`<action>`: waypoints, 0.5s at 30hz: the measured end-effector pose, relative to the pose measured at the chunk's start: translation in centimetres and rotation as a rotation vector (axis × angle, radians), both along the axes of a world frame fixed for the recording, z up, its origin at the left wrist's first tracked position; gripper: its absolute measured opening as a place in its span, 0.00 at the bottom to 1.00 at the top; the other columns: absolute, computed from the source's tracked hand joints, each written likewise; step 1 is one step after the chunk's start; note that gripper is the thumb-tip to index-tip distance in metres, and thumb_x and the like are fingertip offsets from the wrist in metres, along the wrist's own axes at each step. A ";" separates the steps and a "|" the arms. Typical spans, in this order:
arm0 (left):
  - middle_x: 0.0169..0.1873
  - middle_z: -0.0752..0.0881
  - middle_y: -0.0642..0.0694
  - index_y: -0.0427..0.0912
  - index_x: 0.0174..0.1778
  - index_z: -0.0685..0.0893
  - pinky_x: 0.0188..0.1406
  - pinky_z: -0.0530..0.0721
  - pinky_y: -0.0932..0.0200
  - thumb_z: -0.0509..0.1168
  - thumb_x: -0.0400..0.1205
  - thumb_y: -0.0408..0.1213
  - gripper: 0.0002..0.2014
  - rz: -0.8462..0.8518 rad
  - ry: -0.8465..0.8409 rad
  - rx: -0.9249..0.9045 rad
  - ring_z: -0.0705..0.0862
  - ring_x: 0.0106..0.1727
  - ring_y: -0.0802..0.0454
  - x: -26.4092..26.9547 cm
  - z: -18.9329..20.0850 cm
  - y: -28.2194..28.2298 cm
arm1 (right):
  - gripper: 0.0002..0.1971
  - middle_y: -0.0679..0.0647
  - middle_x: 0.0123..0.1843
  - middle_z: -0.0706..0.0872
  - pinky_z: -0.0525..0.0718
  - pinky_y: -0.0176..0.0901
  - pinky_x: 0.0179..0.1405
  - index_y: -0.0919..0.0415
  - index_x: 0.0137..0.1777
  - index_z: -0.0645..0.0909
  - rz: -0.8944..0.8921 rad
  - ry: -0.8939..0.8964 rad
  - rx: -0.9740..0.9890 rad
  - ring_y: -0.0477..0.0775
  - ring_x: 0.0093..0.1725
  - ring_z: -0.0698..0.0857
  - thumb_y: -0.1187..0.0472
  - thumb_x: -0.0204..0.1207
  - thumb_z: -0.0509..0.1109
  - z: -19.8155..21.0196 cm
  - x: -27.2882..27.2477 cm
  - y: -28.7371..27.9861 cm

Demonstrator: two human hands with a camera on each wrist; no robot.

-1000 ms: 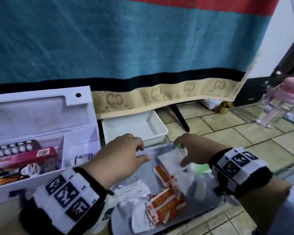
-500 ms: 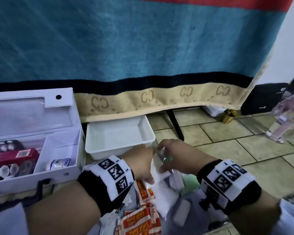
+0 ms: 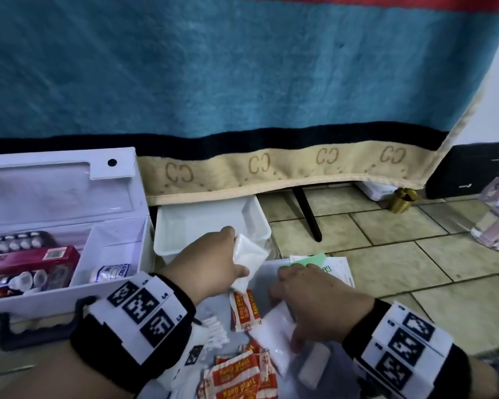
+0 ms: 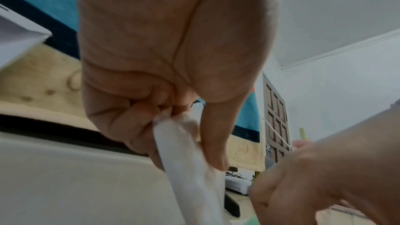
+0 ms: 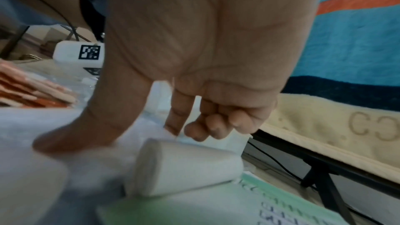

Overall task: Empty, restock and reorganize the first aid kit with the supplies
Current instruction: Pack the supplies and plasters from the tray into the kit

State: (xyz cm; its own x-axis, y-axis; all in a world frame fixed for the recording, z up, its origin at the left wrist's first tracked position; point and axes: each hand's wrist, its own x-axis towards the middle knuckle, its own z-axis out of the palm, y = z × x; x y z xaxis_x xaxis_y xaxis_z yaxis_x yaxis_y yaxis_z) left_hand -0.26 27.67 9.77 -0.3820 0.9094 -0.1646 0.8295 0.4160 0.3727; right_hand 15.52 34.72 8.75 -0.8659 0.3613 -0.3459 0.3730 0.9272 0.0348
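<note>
The white first aid kit [image 3: 69, 295] stands open at the left, with a blister pack [image 3: 15, 243], a red box [image 3: 29, 259] and a bandage roll [image 3: 110, 273] inside. My left hand [image 3: 231, 254] pinches a white gauze packet [image 3: 248, 251] just above the front rim of a white tray [image 3: 254, 223]; the left wrist view shows the left hand [image 4: 168, 112] gripping the packet [image 4: 190, 168]. My right hand [image 3: 300, 306] rests on another white packet [image 3: 274, 335] on the grey mat. In the right wrist view the right hand [image 5: 179, 122], thumb spread, hovers over a white bandage roll [image 5: 186, 167].
Orange plaster packets [image 3: 236, 375] and cotton swabs [image 3: 213, 332] lie on the mat in front of me. A paper leaflet with a green patch [image 3: 329, 263] sticks out beyond the right hand. A hanging blanket [image 3: 242, 82], a black leg [image 3: 307, 214] and a clear bottle [image 3: 496, 223] border the tiled floor.
My left hand has taken a white packet from the mat and lifted it toward the tray. The right hand has let go of it and dropped onto another white packet.
</note>
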 end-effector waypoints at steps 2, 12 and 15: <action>0.35 0.73 0.52 0.46 0.43 0.65 0.36 0.70 0.57 0.69 0.77 0.49 0.18 0.029 -0.020 0.045 0.76 0.41 0.50 -0.1 0.2 -0.6 | 0.29 0.52 0.62 0.77 0.71 0.48 0.63 0.50 0.60 0.78 0.014 0.010 0.010 0.54 0.63 0.73 0.48 0.58 0.82 -0.2 -0.3 0.0; 0.37 0.81 0.52 0.46 0.43 0.73 0.32 0.73 0.62 0.70 0.76 0.48 0.13 0.252 -0.163 0.453 0.79 0.38 0.57 -2.3 2.6 -4.7 | 0.25 0.44 0.24 0.77 0.68 0.41 0.23 0.54 0.30 0.70 -0.238 0.165 -0.209 0.45 0.24 0.70 0.54 0.46 0.86 5.0 -1.2 2.2; 0.38 0.84 0.55 0.49 0.42 0.74 0.31 0.75 0.60 0.75 0.72 0.45 0.15 0.424 -0.190 0.570 0.82 0.37 0.54 -5.7 3.5 -6.4 | 0.26 0.45 0.25 0.75 0.66 0.40 0.25 0.52 0.30 0.69 -0.245 0.243 -0.238 0.42 0.26 0.70 0.55 0.46 0.87 6.6 -2.3 2.1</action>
State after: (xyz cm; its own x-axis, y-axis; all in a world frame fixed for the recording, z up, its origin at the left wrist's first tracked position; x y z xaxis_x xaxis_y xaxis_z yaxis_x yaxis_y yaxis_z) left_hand -5.98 21.29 13.26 -0.7321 0.6539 0.1911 0.5399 0.3858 0.7481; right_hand 13.23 36.83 15.31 -0.8310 0.5013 -0.2410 0.5544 0.7816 -0.2859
